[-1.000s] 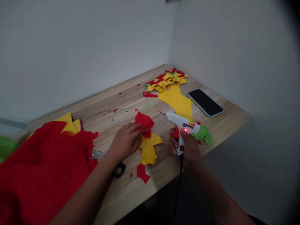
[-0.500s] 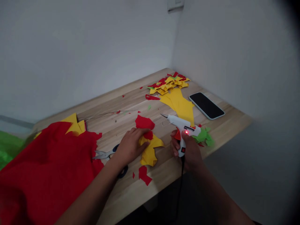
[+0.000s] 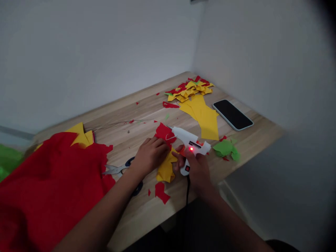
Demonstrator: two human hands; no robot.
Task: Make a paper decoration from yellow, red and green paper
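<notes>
My right hand (image 3: 195, 168) grips a white glue gun (image 3: 187, 140) with a red light lit; its nozzle points left and sits over a red felt piece (image 3: 164, 132). My left hand (image 3: 149, 155) lies on the table with fingers pressed onto the red piece and a yellow felt shape (image 3: 166, 168) beneath it. The gun's black cord hangs off the table's front edge.
A large red felt sheet (image 3: 49, 189) covers the left of the wooden table (image 3: 147, 112), with yellow sheets (image 3: 80, 134) behind. Scissors (image 3: 118, 169) lie under my left forearm. Yellow and red scraps (image 3: 190, 90), a yellow cut piece (image 3: 206, 117), a phone (image 3: 232, 114) and green scraps (image 3: 225, 148) lie right.
My right hand has carried the glue gun leftward, from beside the green scraps to over the red piece. My left hand has stayed on the felt.
</notes>
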